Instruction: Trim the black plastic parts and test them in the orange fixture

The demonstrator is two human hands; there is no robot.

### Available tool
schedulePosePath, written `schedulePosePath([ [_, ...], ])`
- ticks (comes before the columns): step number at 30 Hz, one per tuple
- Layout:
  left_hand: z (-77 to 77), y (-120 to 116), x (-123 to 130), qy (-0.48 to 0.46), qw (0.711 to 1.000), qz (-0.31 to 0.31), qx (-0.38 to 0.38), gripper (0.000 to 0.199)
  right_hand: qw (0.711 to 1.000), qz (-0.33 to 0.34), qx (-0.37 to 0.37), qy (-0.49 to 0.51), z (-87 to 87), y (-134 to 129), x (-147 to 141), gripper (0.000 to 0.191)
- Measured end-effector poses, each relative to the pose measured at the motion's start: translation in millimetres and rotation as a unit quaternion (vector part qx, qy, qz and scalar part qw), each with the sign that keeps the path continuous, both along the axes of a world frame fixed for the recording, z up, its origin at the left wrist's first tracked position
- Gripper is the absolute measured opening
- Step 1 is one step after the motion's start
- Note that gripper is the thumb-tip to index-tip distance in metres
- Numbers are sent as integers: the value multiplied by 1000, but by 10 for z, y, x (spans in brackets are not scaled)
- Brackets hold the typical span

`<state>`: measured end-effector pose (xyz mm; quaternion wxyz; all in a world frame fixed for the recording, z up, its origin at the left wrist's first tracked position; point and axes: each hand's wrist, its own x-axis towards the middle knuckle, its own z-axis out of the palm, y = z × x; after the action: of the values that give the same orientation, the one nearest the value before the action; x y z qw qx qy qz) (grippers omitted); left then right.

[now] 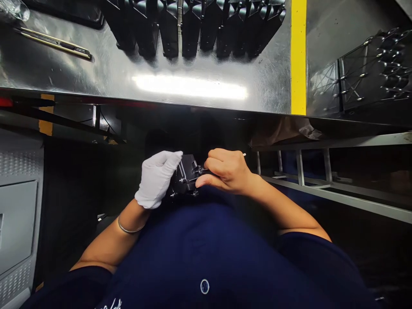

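My left hand [159, 178], in a white glove, is closed on the left side of a small black part [187, 171] with shiny metal pins and knobs. The part is held in front of my dark blue shirt, below the bench's front edge. My bare right hand [227, 171] is closed at the part's right side, with its thumb near the lower right edge. Something thin and pale sticks out behind that hand; most of it is hidden in the fingers.
Several black parts [191, 34] stand in a row on the metal bench [106, 73]. A cutter-like tool [56, 43] lies at the upper left. Wire-like metal pieces [355, 77] are right of the yellow strip [298, 56]. A pale metal frame [341, 195] extends below.
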<state>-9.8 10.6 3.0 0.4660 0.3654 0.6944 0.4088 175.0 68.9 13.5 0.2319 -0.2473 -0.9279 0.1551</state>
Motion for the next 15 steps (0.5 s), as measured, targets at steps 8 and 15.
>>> schedulePosePath([
  [8,65,58,2,16,1000,4,0,44,1000,-18,8,5,-38,13,-14,59],
  [15,78,56,7,18,1000,11,-1,47,1000,-15,23,-6,-10,16,-20,57],
])
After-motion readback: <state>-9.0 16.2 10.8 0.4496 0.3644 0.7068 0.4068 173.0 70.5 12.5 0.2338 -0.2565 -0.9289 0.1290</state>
